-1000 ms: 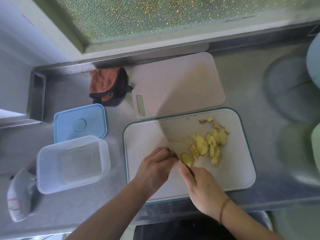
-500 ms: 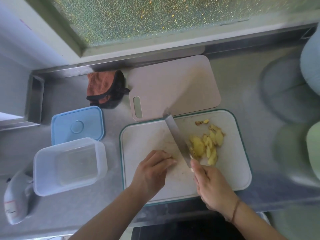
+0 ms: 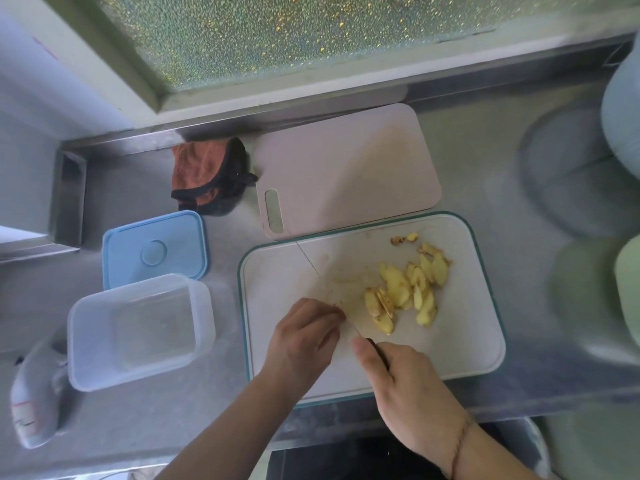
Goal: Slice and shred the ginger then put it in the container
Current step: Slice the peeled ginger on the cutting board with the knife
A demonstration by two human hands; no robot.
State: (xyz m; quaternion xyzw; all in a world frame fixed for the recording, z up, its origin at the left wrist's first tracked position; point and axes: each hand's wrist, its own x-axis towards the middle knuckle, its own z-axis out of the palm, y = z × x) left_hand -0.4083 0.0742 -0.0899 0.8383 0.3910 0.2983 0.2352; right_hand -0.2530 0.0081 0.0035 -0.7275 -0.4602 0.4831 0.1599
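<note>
Gripping the knife (image 3: 332,292) by its dark handle, the right hand (image 3: 408,393) sits nearest, fingers wrapped round it and the thumb laid forward toward the blade. The blade shows nearly edge-on as a thin line running away across the white cutting board (image 3: 277,341). Just left of it the left hand (image 3: 301,341) is curled knuckles-up on the board; it seems to pin a small ginger end at its fingertips, though that piece is almost hidden. Right of the blade lie the ginger slices (image 3: 405,289), overlapping, with 2 small scraps (image 3: 403,239) farther back. They look thin, light, stiff and damp, so likely to stick to the steel; I would stack them flat and press from above for shredding. Off to the left stands the open container (image 3: 86,341), its blue lid (image 3: 156,251) behind, then a pink board (image 3: 346,168) and an orange cloth (image 3: 204,174).
</note>
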